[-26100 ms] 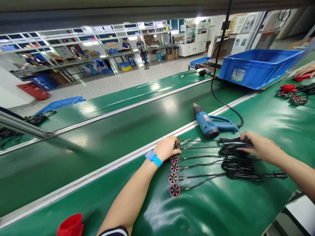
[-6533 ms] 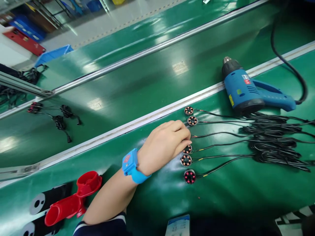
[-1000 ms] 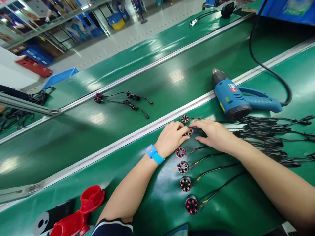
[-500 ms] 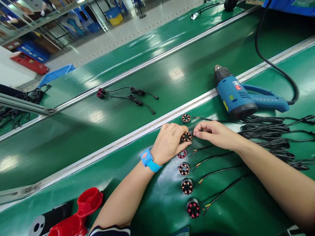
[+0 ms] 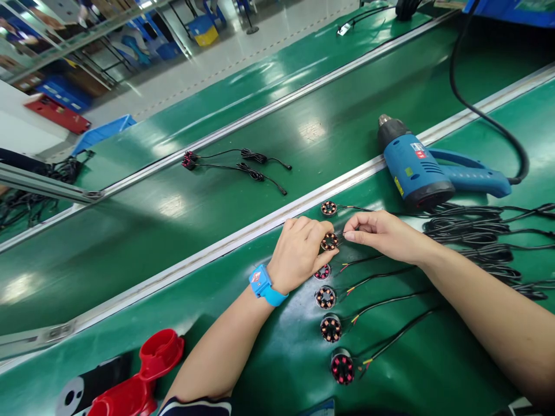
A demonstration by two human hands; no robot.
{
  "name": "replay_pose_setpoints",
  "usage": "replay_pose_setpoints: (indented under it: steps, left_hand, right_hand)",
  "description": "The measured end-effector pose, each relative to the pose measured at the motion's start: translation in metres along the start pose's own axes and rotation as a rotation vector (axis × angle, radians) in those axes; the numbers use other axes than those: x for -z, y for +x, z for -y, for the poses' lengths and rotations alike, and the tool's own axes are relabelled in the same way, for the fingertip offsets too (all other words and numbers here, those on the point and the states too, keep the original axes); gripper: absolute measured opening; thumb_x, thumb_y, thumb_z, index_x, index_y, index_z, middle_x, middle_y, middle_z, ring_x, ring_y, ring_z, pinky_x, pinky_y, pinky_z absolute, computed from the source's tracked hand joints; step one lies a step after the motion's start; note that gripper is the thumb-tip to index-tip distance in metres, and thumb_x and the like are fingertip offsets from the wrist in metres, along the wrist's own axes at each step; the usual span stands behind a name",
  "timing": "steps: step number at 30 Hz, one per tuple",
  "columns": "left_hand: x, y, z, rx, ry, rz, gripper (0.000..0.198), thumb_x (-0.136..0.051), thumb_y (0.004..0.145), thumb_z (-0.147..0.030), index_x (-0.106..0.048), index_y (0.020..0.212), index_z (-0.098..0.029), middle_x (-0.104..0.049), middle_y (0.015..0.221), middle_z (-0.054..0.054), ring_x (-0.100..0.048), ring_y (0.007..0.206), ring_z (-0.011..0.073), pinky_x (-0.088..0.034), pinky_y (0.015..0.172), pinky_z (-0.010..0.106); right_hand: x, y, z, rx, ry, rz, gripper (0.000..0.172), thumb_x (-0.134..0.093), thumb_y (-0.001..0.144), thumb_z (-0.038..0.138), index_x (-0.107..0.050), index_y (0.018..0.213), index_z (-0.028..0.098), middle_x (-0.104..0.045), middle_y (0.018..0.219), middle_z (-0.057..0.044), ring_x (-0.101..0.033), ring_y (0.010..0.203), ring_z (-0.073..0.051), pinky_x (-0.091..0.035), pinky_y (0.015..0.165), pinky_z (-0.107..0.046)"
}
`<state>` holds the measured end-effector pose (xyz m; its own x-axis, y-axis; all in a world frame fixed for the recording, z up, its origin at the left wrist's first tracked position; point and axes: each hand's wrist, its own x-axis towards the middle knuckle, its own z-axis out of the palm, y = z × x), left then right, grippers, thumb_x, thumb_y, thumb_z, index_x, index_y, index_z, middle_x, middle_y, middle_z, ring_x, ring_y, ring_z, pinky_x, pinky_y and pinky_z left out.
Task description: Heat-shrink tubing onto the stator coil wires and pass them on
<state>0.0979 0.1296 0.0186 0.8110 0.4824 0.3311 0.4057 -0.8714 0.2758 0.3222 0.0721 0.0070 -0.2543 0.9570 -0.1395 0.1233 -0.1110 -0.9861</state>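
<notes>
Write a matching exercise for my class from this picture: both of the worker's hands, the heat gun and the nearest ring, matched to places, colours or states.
1 Left hand
2 Right hand
3 Heat gun
4 Nearest ring

A Pinkish-red windings
B Fingers and thumb around the second-farthest ring
C Blue body, lying partly over the white rail
D Fingertips pinched together, just right of that ring

Pairs: 1-B, 2-D, 3-C, 4-A

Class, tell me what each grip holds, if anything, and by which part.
The left grip holds a coil ring by opposite sides of its rim. The right grip seems to pinch a thin wire close to that ring.
</notes>
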Motion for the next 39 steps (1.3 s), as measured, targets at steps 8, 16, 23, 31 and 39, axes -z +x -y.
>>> replay_pose_setpoints:
  steps: [8,16,23,31,39]
  left_hand:
    - [-0.002,0.002,-0.001,0.006,-0.046,0.028,0.037,-0.072,0.089,-0.036,-0.047,0.111,-0.019,-0.065,0.103,0.004,-0.058,0.089,0.0215,-0.038,0.078,0.037]
    - [0.007,0.003,0.010,0.123,-0.188,0.296,0.036,-0.074,0.087,-0.042,-0.052,0.107,-0.021,-0.064,0.101,0.001,-0.058,0.093,0.0211,-0.041,0.082,0.036]
    - [0.000,0.026,0.032,0.150,-0.152,0.098,0.030,-0.063,0.095,-0.036,-0.057,0.121,-0.024,-0.057,0.126,0.007,-0.052,0.119,0.0249,-0.040,0.100,0.040]
    - [-0.021,0.036,0.042,0.064,-0.200,0.062,0.013,-0.066,0.093,-0.029,-0.057,0.097,-0.021,-0.067,0.111,0.003,-0.059,0.106,0.0200,-0.041,0.094,0.035]
    - [-0.012,0.027,0.031,-0.019,-0.117,-0.022,0.030,-0.070,0.090,-0.032,-0.051,0.111,-0.021,-0.067,0.111,0.003,-0.060,0.104,0.0211,-0.038,0.091,0.036]
  right_hand:
    - [-0.008,0.003,0.002,-0.138,0.161,-0.046,0.044,-0.066,0.084,0.059,-0.059,0.087,0.015,-0.062,0.080,-0.003,-0.041,0.057,-0.010,-0.024,0.050,-0.022]
    - [-0.004,-0.002,-0.007,0.038,-0.171,-0.077,0.033,-0.054,0.096,0.044,-0.062,0.113,0.018,-0.068,0.098,-0.005,-0.064,0.087,-0.020,-0.050,0.080,-0.032]
    - [0.021,0.005,0.008,0.226,-0.635,-0.302,0.030,-0.051,0.093,0.023,-0.058,0.122,0.018,-0.063,0.117,-0.005,-0.061,0.108,-0.023,-0.048,0.098,-0.038]
    - [0.020,0.034,0.003,0.027,-0.601,-0.201,0.038,-0.039,0.104,0.040,-0.070,0.102,0.019,-0.068,0.096,-0.004,-0.064,0.090,-0.022,-0.048,0.086,-0.034]
    - [0.019,0.028,0.004,-0.077,-0.103,-0.144,0.041,-0.061,0.083,0.056,-0.067,0.087,0.016,-0.066,0.088,-0.003,-0.058,0.080,-0.018,-0.043,0.075,-0.028]
